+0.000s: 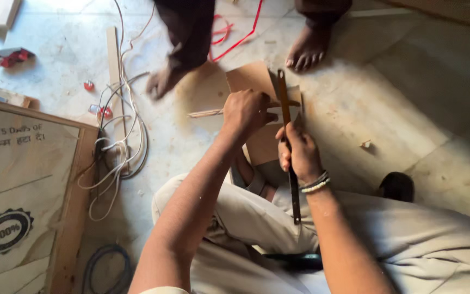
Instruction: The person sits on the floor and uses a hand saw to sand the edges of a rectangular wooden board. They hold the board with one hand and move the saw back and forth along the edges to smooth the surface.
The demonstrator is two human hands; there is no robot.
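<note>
I sit on the floor over a small brown board piece (251, 79). My left hand (246, 111) is closed over a pencil-like tool that I cannot see clearly, its tip at the edge of a long dark metal ruler (285, 98). My right hand (300, 152), with bead bracelets at the wrist, presses the ruler flat onto the board. The ruler runs from the board's far edge back towards my lap. A thin wooden strip (205, 113) lies to the left of my left hand.
Another person's bare feet (305, 51) stand just beyond the board. Red wire (235, 32) lies by them. White cables (121, 136) trail at left beside a large plywood sheet (23, 185). A narrow wooden batten (114, 60) and small red items (9, 56) lie on the marble floor.
</note>
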